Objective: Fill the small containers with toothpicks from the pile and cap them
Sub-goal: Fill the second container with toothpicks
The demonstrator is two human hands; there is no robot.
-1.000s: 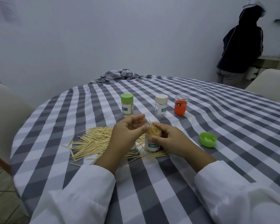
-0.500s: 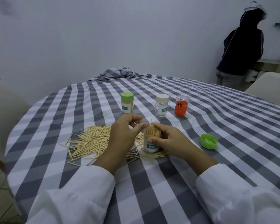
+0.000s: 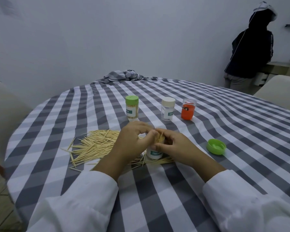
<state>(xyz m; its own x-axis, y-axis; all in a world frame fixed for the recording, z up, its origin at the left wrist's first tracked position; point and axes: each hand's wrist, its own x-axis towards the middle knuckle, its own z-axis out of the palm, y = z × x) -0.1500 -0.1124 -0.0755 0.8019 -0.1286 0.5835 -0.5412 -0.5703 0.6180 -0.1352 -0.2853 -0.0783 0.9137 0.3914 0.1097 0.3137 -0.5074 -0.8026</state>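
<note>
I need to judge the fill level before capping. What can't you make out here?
- Head view: rim and fill of the open container, hidden by left hand and right hand and motion blur.
- Toothpicks beneath the hands.
- Orange container: contents unreadable.

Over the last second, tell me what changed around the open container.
The left hand closed in over the open container, pressing its toothpicks down together with the right hand, which kept hold. The pile, green cap and three capped containers stayed put.
</note>
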